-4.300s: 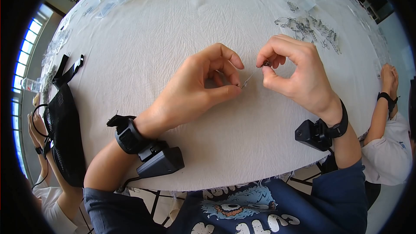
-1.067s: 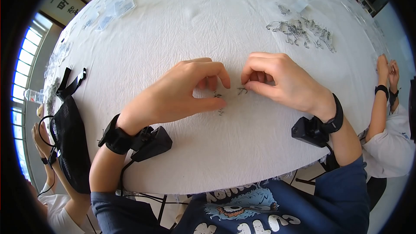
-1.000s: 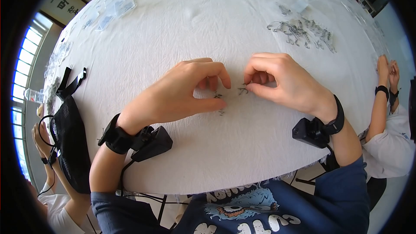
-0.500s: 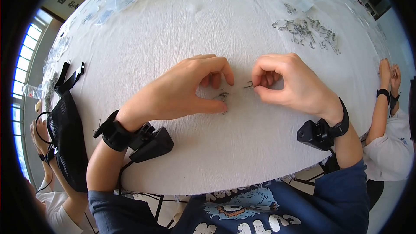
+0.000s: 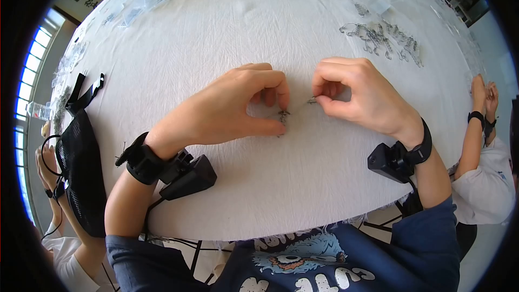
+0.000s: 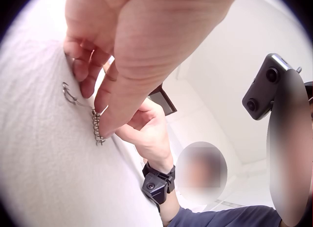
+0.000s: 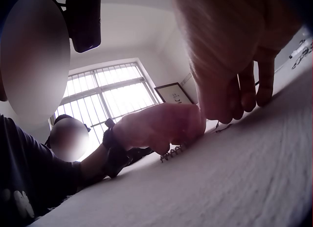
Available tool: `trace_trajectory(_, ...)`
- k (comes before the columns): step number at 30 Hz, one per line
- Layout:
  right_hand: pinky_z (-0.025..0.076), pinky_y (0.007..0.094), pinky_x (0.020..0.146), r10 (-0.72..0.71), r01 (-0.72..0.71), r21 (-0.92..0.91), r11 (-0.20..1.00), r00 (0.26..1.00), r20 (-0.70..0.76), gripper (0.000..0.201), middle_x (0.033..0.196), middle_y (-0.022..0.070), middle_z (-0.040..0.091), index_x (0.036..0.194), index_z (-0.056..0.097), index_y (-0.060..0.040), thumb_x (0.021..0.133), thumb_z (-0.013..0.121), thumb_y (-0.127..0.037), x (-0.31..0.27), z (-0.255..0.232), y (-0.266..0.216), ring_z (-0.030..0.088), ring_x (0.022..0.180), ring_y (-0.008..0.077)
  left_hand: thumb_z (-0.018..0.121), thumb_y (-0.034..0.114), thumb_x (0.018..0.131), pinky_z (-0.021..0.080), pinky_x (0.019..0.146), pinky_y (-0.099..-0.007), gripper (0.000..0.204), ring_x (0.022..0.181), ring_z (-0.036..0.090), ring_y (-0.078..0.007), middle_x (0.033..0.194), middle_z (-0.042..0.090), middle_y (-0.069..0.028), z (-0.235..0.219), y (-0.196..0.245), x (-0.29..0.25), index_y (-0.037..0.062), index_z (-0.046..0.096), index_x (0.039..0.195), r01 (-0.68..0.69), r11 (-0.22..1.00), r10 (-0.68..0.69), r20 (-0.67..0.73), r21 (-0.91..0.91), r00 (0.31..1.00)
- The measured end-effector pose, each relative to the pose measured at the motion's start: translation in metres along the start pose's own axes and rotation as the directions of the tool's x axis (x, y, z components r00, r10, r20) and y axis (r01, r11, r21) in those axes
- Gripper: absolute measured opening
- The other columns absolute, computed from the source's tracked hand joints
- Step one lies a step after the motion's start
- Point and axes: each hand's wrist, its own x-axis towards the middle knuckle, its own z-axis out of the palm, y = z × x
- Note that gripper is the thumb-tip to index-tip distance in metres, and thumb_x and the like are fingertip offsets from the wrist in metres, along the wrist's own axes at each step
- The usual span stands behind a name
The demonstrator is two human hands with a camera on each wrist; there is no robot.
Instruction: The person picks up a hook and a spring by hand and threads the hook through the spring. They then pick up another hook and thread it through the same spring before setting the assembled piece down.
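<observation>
Left hand (image 5: 227, 111) rests on the white cloth-covered round table (image 5: 216, 32), thumb and forefinger pinching a small coiled metal spring (image 5: 283, 116). Right hand (image 5: 362, 97), fingers curled, pinches a small bent wire hook (image 5: 312, 100) just beside it.

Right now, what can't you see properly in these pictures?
- Head view: the small hook at the right hand is too tiny to make out.
- Head view: the left hand covers part of the spring.
- Right wrist view: fingers hide the hook.
</observation>
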Motion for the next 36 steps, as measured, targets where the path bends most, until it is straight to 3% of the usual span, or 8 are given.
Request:
trace_trajectory(3,0.049,0.0267,0.062,0.008,-0.007,-0.034,0.999,0.999,0.048,0.004,0.074,0.0070,0.056,0.077,0.056,0.0017,0.075,0.059,0.002,0.001,-0.003,-0.002,0.056,0.065,0.0149,0.073,0.014,0.073,0.042,0.069,-0.0272,0.024,0.079,0.048,-0.0142,0.084,0.050,-0.0022,0.000,0.000,0.000,0.0055,0.059,0.090,0.005,1.000,-0.005,0.000,-0.004,1.000)
trace_trajectory(12,0.048,0.0278,0.065,-0.053,0.063,-0.151,0.987,0.996,0.065,0.005,0.073,0.0073,0.054,0.074,0.055,0.0019,0.074,0.060,0.004,-0.001,-0.005,-0.004,0.056,0.068,0.0183,0.073,0.014,0.073,0.042,0.069,-0.0279,0.023,0.079,0.048,-0.0145,0.084,0.050,-0.0026,0.000,0.001,-0.001,0.0054,0.059,0.089,0.011,1.000,-0.011,-0.002,0.006,1.000)
trace_trajectory(24,0.048,0.0257,0.066,0.051,-0.045,-0.068,0.997,0.996,0.079,0.009,0.078,0.0044,0.060,0.071,0.059,0.0015,0.072,0.068,0.003,-0.004,-0.013,-0.004,0.059,0.069,0.0156,0.072,0.015,0.074,0.042,0.070,-0.0285,0.023,0.078,0.048,-0.0151,0.084,0.050,-0.0030,0.001,-0.001,0.000,0.0048,0.059,0.090,-0.015,1.000,0.015,-0.004,0.001,1.000)
trace_trajectory(27,0.045,0.0290,0.060,-0.013,0.014,-0.036,0.999,0.999,0.029,0.005,0.073,0.0093,0.057,0.073,0.057,0.0037,0.072,0.062,0.002,-0.005,-0.009,0.001,0.056,0.063,0.0196,0.072,0.014,0.073,0.041,0.069,-0.0288,0.024,0.078,0.047,-0.0152,0.084,0.050,-0.0030,0.001,-0.001,0.000,0.0050,0.058,0.090,-0.002,1.000,0.002,-0.005,0.000,1.000)
trace_trajectory(30,0.048,0.0291,0.062,0.021,-0.021,0.026,0.999,1.000,0.015,0.006,0.073,0.0101,0.058,0.076,0.058,0.0039,0.073,0.063,0.001,-0.004,-0.009,-0.003,0.058,0.065,0.0195,0.073,0.014,0.073,0.041,0.069,-0.0290,0.024,0.078,0.047,-0.0153,0.083,0.050,-0.0029,0.000,0.002,0.000,0.0053,0.058,0.090,0.028,1.000,-0.028,-0.007,-0.012,1.000)
trace_trajectory(36,0.049,0.0277,0.067,0.060,-0.059,-0.017,0.998,0.997,0.051,0.006,0.077,0.0082,0.060,0.078,0.061,0.0022,0.073,0.065,0.002,-0.003,-0.007,-0.005,0.060,0.070,0.0177,0.073,0.015,0.073,0.041,0.069,-0.0291,0.025,0.078,0.047,-0.0155,0.083,0.050,-0.0028,0.001,-0.001,-0.001,0.0056,0.059,0.091,-0.007,1.000,0.007,-0.013,0.011,1.000)
